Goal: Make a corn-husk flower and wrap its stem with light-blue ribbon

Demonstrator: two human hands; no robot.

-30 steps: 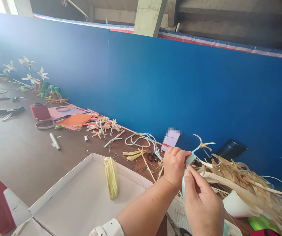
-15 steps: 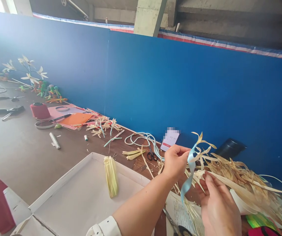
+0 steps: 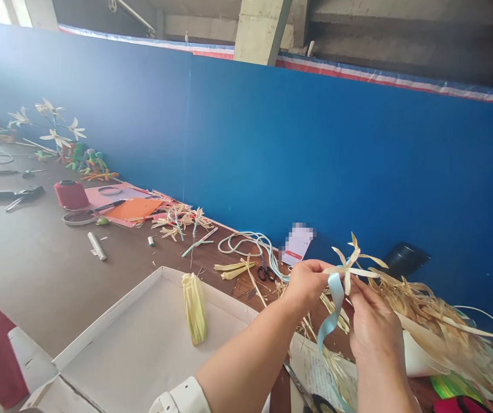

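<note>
My left hand (image 3: 309,284) pinches the ribbon-wrapped stem of a corn-husk flower, whose pale petals (image 3: 353,249) stick out beyond the fingertips. A light blue ribbon (image 3: 336,304) hangs in a loose curl from that grip. Just to the right, my right hand (image 3: 373,318) is closed on a second corn-husk flower (image 3: 348,271), holding it against the first. Both stems are mostly hidden by the fingers. Below the hands lie thin husk strips and a pair of scissors (image 3: 304,387) on a printed sheet (image 3: 310,358).
A white box lid (image 3: 112,350) holds a folded yellow-green husk (image 3: 194,310). A phone (image 3: 298,244) leans on the blue partition (image 3: 246,143), near blue cord (image 3: 246,244) and black-handled scissors (image 3: 266,273). Dried husks (image 3: 427,298) heap at right, beside a white cup-like container (image 3: 422,353).
My right hand left the ribbon, picked up a second husk flower and brought it up beside the first in my left hand. The ribbon now hangs loose.
</note>
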